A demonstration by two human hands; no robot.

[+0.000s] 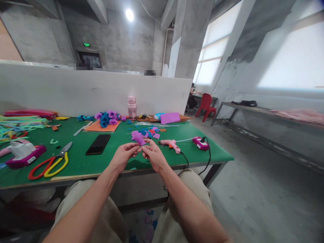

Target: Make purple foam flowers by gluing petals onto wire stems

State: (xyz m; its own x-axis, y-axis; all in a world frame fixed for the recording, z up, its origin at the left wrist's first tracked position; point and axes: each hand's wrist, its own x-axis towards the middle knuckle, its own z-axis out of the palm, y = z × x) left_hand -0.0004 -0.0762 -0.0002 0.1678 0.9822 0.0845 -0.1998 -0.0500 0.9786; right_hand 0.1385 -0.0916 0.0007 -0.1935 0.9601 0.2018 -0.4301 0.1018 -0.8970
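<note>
- Left hand [124,154] and right hand [152,156] — both grips pinching one purple felt piece [139,138], held just above the desk [106,162] edge.
- Done: finished felt flowers [107,118] lie at the back.
- Left, judging by loose felt scraps [152,132] and idle glue gun [170,144] — this piece unglued.

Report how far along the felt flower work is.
Done: a cluster of blue and purple felt flowers sits on the orange sheet. In hand: left hand and right hand pinch a purple felt piece between them. Left: loose cut felt scraps lie beside the glue gun.
</note>
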